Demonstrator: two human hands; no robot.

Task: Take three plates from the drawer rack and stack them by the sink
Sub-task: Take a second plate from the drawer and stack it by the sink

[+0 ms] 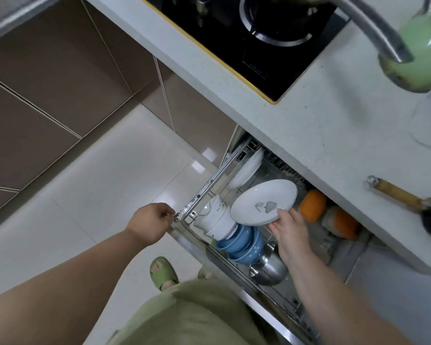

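Plate (264, 201), white with a small grey motif, is held above the pulled-out drawer rack (204, 192); the right hand (290, 232) grips its near rim. The left hand (151, 221), fingers curled closed, pinches the rack's corner. Lift it level, clear of the stacked bowls (218, 220).

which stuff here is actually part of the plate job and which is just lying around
Part of the job: white plate held by the right hand; plates still racked; drawer rack, left hand at its corner.

Lying about: blue bowls, white bowls, steel pot, hob, green kettle.
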